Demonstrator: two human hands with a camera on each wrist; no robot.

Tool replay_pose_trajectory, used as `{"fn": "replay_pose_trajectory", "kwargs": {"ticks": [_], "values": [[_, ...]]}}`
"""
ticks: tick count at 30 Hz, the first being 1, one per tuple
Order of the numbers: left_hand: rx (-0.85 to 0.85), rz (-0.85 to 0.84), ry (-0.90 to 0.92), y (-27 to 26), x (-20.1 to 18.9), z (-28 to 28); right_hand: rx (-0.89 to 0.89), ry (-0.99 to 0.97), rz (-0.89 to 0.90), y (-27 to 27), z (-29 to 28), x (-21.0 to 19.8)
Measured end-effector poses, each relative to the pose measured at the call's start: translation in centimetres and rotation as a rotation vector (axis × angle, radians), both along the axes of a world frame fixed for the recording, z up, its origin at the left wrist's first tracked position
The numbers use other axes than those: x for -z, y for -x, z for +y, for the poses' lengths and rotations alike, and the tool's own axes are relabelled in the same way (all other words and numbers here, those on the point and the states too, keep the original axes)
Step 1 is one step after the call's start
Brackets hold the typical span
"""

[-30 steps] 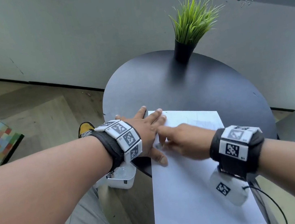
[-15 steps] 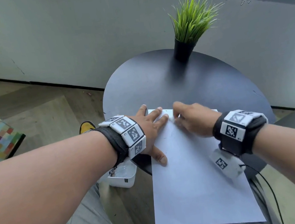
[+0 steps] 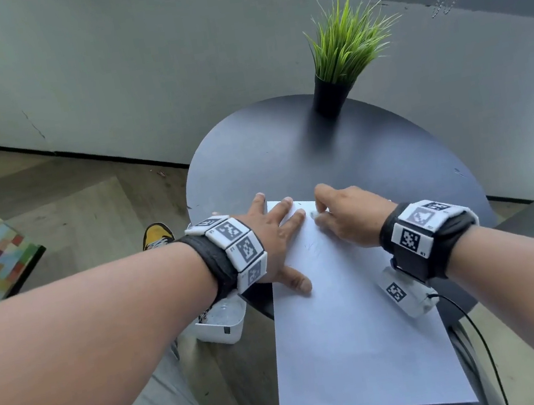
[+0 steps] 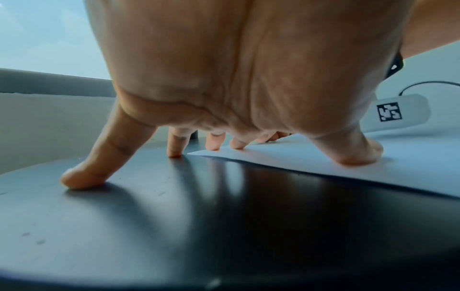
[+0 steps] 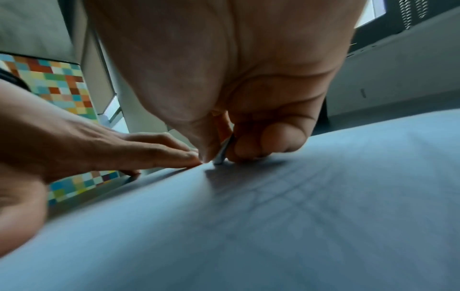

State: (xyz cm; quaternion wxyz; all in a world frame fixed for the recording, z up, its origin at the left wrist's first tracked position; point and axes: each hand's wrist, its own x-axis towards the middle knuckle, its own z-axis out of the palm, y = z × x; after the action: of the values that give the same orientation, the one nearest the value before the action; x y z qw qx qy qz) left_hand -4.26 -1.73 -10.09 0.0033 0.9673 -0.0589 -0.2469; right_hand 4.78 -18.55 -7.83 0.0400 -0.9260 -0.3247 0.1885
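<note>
One sheet of paper overhanging the table's near edge, left hand spread flat, pressing its far corner, right hand curled, pinching a thin grey object there, one potted plant at far edge.

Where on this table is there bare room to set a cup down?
Bare table lies between the plant and the paper's far edge, and right of the right hand out to the rim. Crowded: the near side, where the left hand presses the paper and the right pinches a small grey thing.
</note>
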Motion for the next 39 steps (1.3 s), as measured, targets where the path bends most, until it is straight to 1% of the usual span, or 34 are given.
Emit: {"fn": "replay_pose_trajectory", "kwargs": {"ticks": [2, 4, 5, 6, 8, 9, 11, 13, 14, 15, 17, 18, 19, 20, 22, 23, 24, 26, 27, 28, 29, 31, 32, 33, 35, 36, 37, 39], "values": [[0.005, 0.005, 0.013, -0.1, -0.2, -0.1, -0.147, -0.013, 0.01, 1.7, 0.4, 0.4], [-0.003, 0.017, 0.028, -0.1, -0.6, -0.1, -0.331, -0.026, 0.077, 3.3, 0.3, 0.7], [-0.004, 0.018, 0.03, -0.1, -0.6, -0.1, -0.35, -0.021, 0.073, 3.1, 0.4, 0.6], [0.0, 0.01, 0.027, -0.1, -0.6, -0.1, -0.302, -0.019, 0.036, 2.0, 0.4, 0.5], [0.012, -0.013, 0.018, -0.1, -0.1, 0.0, -0.118, -0.03, -0.034, -0.3, 0.2, 0.1], [0.015, -0.017, 0.013, -0.1, -0.1, 0.0, -0.092, -0.022, -0.047, -0.4, 0.1, 0.0], [0.003, 0.001, 0.021, -0.1, -0.1, 0.0, -0.225, -0.011, -0.016, 1.5, 0.4, 0.1], [-0.006, 0.033, 0.031, -0.1, -0.3, 0.0, -0.39, -0.001, 0.102, 4.0, 0.2, 0.4], [0.0, 0.031, 0.028, -0.1, -0.4, -0.1, -0.405, 0.005, 0.111, 4.0, 0.0, 0.4], [0.006, 0.021, 0.022, -0.1, -0.5, -0.1, -0.355, 0.007, 0.08, 2.9, -0.1, 0.2], [0.014, 0.003, 0.007, 0.0, -0.6, -0.2, -0.147, -0.007, -0.021, -0.1, -0.4, -0.2], [0.014, 0.003, 0.001, 0.0, -0.6, -0.2, -0.104, -0.016, -0.046, -0.7, -0.6, -0.1], [0.009, 0.008, -0.001, 0.1, -0.7, -0.2, -0.13, -0.024, -0.049, -0.1, -0.6, -0.1], [0.003, 0.017, 0.001, 0.1, -0.7, -0.2, -0.206, -0.02, -0.031, 1.0, -0.4, 0.1], [0.005, 0.022, 0.008, 0.0, -0.7, -0.3, -0.392, -0.022, 0.075, 4.0, -0.4, 0.6], [0.012, 0.018, 0.006, -0.1, -0.7, -0.3, -0.417, -0.012, 0.109, 4.3, -0.6, 0.6], [0.016, 0.014, 0.004, -0.1, -0.8, -0.3, -0.375, -0.005, 0.097, 3.4, -0.7, 0.4], [0.021, 0.007, -0.007, 0.0, -1.0, -0.4, -0.156, -0.015, 0.007, 0.1, -1.0, -0.2], [0.023, 0.011, -0.015, 0.0, -1.0, -0.4, -0.095, -0.026, -0.025, -0.7, -1.2, 0.0], [0.023, 0.015, -0.018, 0.0, -1.1, -0.4, -0.107, -0.028, -0.039, -0.3, -1.2, -0.1], [0.017, 0.019, -0.013, 0.1, -1.1, -0.4, -0.172, -0.008, -0.022, 0.8, -1.0, 0.0], [0.012, 0.025, 0.003, 0.1, -1.0, -0.4, -0.367, 0.001, 0.07, 4.0, -0.6, 0.3], [0.013, 0.025, 0.007, 0.0, -1.0, -0.3, -0.409, 0.003, 0.1, 4.6, -0.6, 0.4], [0.013, 0.022, 0.009, -0.1, -1.1, -0.3, -0.37, 0.01, 0.086, 4.0, -0.5, 0.1], [0.017, 0.013, 0.003, -0.1, -1.0, -0.4, -0.135, -0.005, -0.006, 0.7, -0.6, 0.0], [0.017, 0.014, -0.003, 0.0, -1.0, -0.3, -0.063, -0.016, -0.037, 0.0, -0.6, 0.2], [0.016, 0.015, -0.005, 0.0, -1.0, -0.3, -0.069, -0.029, -0.054, 0.4, -0.5, 0.4], [0.012, 0.015, 0.007, 0.0, -1.0, -0.3, -0.24, -0.035, -0.012, 2.8, 0.0, 0.6]]}}
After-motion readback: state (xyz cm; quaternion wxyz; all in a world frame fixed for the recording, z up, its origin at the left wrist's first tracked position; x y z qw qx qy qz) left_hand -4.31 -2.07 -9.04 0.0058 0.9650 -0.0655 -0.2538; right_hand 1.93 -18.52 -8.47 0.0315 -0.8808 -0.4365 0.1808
